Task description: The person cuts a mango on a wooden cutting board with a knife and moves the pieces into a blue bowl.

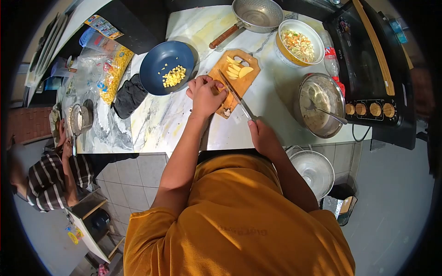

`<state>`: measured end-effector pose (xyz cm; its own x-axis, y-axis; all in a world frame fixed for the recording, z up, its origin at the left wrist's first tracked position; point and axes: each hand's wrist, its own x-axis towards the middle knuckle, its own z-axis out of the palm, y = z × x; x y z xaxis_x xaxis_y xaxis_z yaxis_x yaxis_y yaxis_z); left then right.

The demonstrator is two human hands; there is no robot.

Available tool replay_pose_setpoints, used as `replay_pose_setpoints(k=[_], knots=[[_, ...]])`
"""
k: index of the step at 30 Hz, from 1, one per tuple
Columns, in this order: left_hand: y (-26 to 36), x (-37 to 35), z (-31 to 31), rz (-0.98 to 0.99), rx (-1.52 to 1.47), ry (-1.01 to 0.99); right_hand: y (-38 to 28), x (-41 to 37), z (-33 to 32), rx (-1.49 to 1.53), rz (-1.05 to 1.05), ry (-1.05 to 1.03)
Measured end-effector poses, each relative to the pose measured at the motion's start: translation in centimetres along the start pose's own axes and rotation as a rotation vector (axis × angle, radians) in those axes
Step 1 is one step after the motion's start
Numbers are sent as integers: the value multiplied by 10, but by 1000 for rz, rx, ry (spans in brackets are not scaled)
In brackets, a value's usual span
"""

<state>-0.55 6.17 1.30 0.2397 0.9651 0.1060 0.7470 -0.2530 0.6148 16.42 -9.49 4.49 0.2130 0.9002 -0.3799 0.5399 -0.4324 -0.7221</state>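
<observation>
My right hand (264, 136) is wrapped round the handle of a knife (237, 96), its blade slanting up and left over a wooden cutting board (249, 83). At the board's left edge is my left hand (206, 95), its fingers bent and drawn together; what they hold, if anything, is hidden. Pale yellow slices (246, 71) lie on the upper part of the board, beyond the blade. Small scraps (226, 112) are near its lower end. Left of the board, a dark blue pan (152, 69) holds small yellow cubes (174, 76).
A hammered pan (258, 14) stands at the back. On the right are a bowl of shredded vegetables (298, 45), a steel pot (322, 105) with a spoon, and an oven (373, 69). A yellow-filled bag (115, 73) and a person (50, 179) are at left.
</observation>
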Motion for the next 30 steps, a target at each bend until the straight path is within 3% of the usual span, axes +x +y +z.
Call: replay_pose_setpoints(k=[8, 25, 30], knots=[[7, -1, -8, 19, 1, -31, -3, -13, -11, 110, 30, 22], [8, 1, 4, -28, -25, -25, 8, -6, -13, 53, 26, 18], [-3, 0, -2, -24, -102, 86, 16, -1, -7, 14, -6, 6]])
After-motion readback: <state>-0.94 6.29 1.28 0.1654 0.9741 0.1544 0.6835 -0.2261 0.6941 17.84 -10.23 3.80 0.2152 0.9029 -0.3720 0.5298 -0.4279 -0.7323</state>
